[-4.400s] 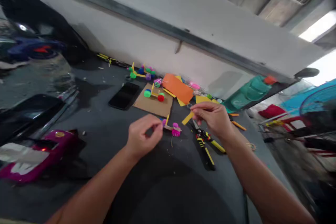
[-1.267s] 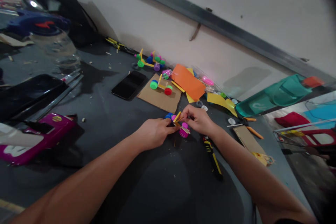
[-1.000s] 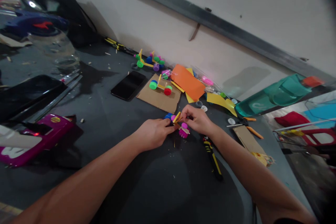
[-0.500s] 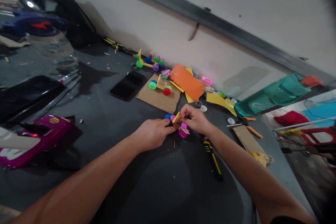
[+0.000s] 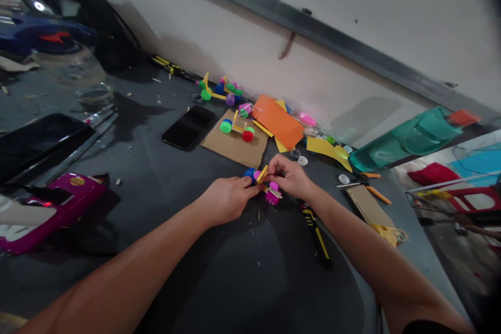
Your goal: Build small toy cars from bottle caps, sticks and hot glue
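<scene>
Between my hands, low over the dark tabletop, is a small toy vehicle (image 5: 273, 194) with pink and blue bottle-cap wheels and a yellow stick piece. My left hand (image 5: 229, 197) is closed on its left side, thumb and fingers pinching the frame beside the blue cap (image 5: 249, 173). From the right, my right hand (image 5: 288, 175) pinches at the upright yellow stick (image 5: 262, 174). Its fingertips partly cover what they hold, and I cannot make out any smaller part between them. A black-and-yellow cutter (image 5: 316, 234) lies just below my right wrist.
Beyond my hands, a similar toy vehicle (image 5: 237, 128) stands on a cardboard piece (image 5: 219, 147), with a phone (image 5: 188, 127) to its left. Orange paper (image 5: 278, 122) lies behind. A teal bottle (image 5: 407, 138) rests at right, near orange-handled pliers (image 5: 378, 194). A magenta device (image 5: 78, 203) sits at left.
The view has shifted very slightly. Both hands keep their grip on the toy vehicle in nearly the same place, with only a small movement of the fingers.
</scene>
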`<action>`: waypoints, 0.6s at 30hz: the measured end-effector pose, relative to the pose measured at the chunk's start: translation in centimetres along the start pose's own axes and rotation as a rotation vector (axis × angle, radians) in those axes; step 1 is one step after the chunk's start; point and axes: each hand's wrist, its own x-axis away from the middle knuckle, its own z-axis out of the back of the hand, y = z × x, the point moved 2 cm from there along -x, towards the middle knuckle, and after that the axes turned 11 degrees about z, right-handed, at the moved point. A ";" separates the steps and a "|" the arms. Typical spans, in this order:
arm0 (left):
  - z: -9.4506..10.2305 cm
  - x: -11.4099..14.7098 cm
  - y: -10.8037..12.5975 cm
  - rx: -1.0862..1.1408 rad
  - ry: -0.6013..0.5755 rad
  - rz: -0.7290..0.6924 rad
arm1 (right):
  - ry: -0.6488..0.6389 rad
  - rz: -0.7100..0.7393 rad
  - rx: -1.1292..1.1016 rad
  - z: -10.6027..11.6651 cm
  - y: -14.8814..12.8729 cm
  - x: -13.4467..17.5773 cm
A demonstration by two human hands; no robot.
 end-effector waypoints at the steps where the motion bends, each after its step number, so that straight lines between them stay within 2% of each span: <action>1: 0.0 0.0 0.0 0.006 0.002 -0.003 | 0.003 -0.004 -0.007 0.0 0.0 0.0; 7: 0.3 0.1 0.0 0.039 0.030 -0.005 | 0.016 -0.044 -0.054 -0.1 0.0 -0.1; 11: 0.9 0.2 -0.1 0.157 0.115 0.003 | 0.037 -0.033 -0.047 0.1 -0.4 0.0; 13: 1.3 0.1 -0.3 0.202 0.179 0.061 | 0.037 -0.039 -0.047 0.2 -0.5 0.0; 18: 1.8 -0.2 -1.0 0.158 0.335 0.322 | 0.031 -0.075 -0.065 0.2 0.1 0.0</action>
